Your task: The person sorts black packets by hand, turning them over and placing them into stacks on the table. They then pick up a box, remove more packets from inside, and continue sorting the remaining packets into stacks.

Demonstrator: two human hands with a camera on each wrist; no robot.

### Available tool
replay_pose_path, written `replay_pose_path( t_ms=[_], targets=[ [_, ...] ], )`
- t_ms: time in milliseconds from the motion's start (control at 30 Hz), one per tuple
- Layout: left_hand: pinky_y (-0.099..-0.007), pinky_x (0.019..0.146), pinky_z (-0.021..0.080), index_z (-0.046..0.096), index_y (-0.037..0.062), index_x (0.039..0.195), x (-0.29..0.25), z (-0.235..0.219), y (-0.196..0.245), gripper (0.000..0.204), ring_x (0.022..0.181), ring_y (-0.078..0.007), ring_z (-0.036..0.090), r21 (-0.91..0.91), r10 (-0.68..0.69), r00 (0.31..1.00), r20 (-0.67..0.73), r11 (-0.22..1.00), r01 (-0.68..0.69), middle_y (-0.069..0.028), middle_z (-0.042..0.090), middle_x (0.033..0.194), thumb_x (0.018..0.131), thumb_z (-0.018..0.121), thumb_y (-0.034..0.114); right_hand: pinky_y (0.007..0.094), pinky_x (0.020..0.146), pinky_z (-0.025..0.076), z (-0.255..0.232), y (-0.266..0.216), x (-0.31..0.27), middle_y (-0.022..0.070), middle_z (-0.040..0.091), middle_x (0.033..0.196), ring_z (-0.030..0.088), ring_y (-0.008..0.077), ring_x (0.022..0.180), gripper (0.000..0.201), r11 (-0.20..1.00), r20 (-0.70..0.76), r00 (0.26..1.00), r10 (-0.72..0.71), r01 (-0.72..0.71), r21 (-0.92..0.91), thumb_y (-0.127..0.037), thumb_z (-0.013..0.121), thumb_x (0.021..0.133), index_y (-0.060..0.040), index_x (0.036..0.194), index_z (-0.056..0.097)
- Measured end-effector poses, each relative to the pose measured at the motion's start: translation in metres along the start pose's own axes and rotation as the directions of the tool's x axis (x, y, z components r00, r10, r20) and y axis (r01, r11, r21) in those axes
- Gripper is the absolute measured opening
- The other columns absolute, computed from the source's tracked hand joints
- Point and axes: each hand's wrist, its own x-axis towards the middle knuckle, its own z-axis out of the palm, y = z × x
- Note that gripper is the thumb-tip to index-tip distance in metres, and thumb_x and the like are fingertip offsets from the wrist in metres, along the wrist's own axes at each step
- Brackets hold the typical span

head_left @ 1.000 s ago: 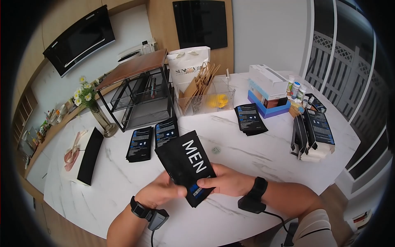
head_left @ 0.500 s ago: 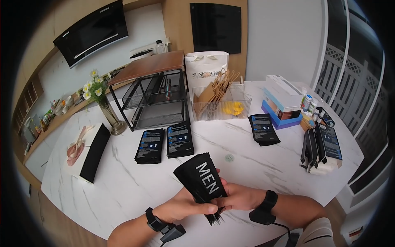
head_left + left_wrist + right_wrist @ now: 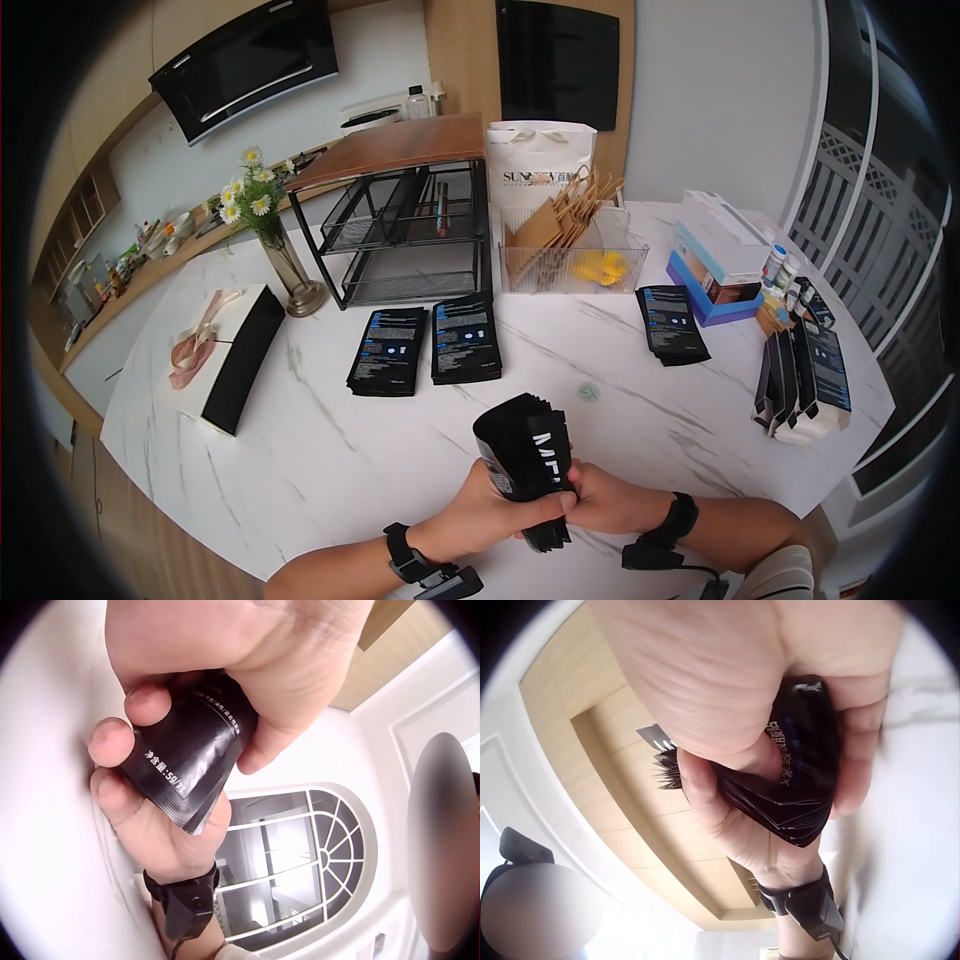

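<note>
A bundle of black sachets with white "MEN" lettering is bent into a curve between both hands over the near part of the table. My left hand grips it from the left, thumb across the front. From the right, my right hand holds its edge, fingers curled around it. Loose layered ends of the sachets fan out in the right wrist view. Beyond the hands lie two neat stacks of similar sachets, side by side, and another stack farther right.
On the white marbled table stand a gift box with pink ribbon, a flower vase, a black mesh organizer and a clear bin. At right are stacked boxes, small bottles and black cartons.
The bundle went from flat, its front fully showing, to bent and more upright. Both hands closed in around it, the left thumb moving across its front. The head view has turned left.
</note>
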Motion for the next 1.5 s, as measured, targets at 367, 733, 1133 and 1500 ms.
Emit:
replay_pose_path(
  t_ms=[367, 733, 1133, 1500],
  targets=[
    [-0.0307, 0.098, 0.052, 0.048, 0.0019, 0.138, 0.003, -0.008, -0.012, 0.062, 0.111, -0.0134, 0.064, 0.057, 0.099, 0.99, 0.103, 0.993, -0.105, -0.0052, 0.067, 0.119, 0.086, 0.081, 0.002, 0.0324, 0.102, 0.047, -0.002, 0.004, -0.006, 0.0053, 0.058, 0.13, 0.055, 0.0133, 0.119, 0.043, 0.996, -0.006, 0.999, -0.039, 0.038, -0.08, -0.008, 0.062, 0.101, -0.0037, 0.14, 0.047],
    [-0.0282, 0.091, 0.052, 0.056, 0.0031, 0.132, 0.005, -0.007, -0.012, 0.054, 0.105, -0.0093, 0.06, 0.151, 0.18, 0.979, 0.09, 0.97, -0.192, -0.0022, 0.064, 0.116, 0.084, 0.081, 0.005, 0.0337, 0.103, 0.047, -0.002, 0.01, -0.009, 0.0049, 0.062, 0.126, 0.057, 0.0132, 0.117, 0.033, 1.0, -0.055, 0.998, -0.001, 0.0, -0.019, -0.003, 0.063, 0.099, -0.0023, 0.132, 0.058],
    [-0.0325, 0.098, 0.05, 0.032, -0.0018, 0.143, 0.006, 0.001, -0.031, 0.082, 0.113, -0.0145, 0.056, 0.159, 0.292, 0.951, -0.106, 0.949, -0.274, -0.0112, 0.054, 0.124, 0.081, 0.083, 0.012, 0.0309, 0.091, 0.053, 0.001, 0.006, -0.01, 0.0028, 0.066, 0.119, 0.063, 0.0111, 0.104, 0.03, 0.999, -0.129, 0.992, 0.003, -0.008, -0.034, 0.004, 0.058, 0.1, -0.0016, 0.13, 0.06],
    [-0.0337, 0.098, 0.051, 0.029, -0.0044, 0.142, 0.011, 0.006, -0.038, 0.091, 0.115, -0.0169, 0.058, 0.121, 0.434, 0.878, -0.2, 0.901, -0.418, -0.0148, 0.057, 0.125, 0.081, 0.09, 0.023, 0.0315, 0.093, 0.053, 0.008, 0.005, -0.009, 0.0026, 0.067, 0.118, 0.063, 0.012, 0.107, 0.027, 0.991, -0.269, 0.962, -0.041, 0.074, 0.111, -0.007, 0.061, 0.102, -0.0036, 0.129, 0.06]
  ],
)
